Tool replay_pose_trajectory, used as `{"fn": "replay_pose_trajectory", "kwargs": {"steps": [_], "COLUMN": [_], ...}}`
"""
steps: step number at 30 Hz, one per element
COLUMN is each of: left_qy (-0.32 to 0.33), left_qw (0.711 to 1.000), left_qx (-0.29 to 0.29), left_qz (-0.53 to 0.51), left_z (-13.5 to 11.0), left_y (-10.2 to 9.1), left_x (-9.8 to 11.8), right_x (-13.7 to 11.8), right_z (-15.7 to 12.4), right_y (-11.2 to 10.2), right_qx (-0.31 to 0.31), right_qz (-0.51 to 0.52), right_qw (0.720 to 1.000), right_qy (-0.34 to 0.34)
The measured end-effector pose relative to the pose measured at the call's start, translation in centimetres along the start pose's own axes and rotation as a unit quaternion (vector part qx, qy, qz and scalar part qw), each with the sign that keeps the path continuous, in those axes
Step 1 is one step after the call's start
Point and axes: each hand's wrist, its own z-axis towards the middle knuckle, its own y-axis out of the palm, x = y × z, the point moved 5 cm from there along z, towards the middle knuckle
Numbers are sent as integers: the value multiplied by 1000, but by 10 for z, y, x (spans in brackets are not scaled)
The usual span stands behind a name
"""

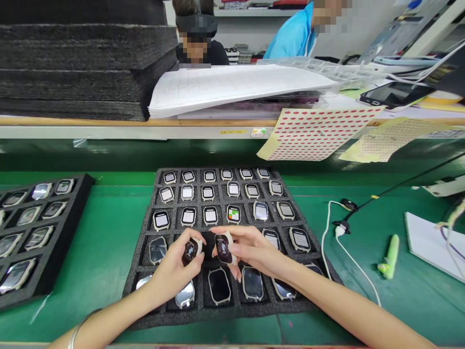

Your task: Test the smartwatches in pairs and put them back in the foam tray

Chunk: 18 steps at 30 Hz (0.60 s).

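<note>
Left hand point(177, 263) and right hand point(255, 248) are each wrapped round a smartwatch point(223, 248), tilted face-up, presumably for easy viewing.

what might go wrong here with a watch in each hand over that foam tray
The left hand holds one watch close to a second watch in the right hand, so the cases might knock together. If either slipped, it could strike a dark-screened watch lying in the foam tray below.
</note>
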Motion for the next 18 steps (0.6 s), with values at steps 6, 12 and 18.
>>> {"fn": "replay_pose_trajectory", "kwargs": {"steps": [6, 12, 18], "left_qy": [4, 24, 16], "left_qw": [1000, 999, 999], "left_qx": [7, 31, 36], "left_qz": [1, -2, -4], "left_z": [0, 1, 1], "left_y": [-1, -8, -8], "left_x": [-1, -3, -2], "right_x": [0, -2, -3], "right_z": [0, 1, 0], "right_y": [1, 2, 3], "right_qx": [16, 25, 33], "right_qz": [-2, -9, -22], "right_qw": [1000, 1000, 999], "right_qy": [10, 6, 3]}}
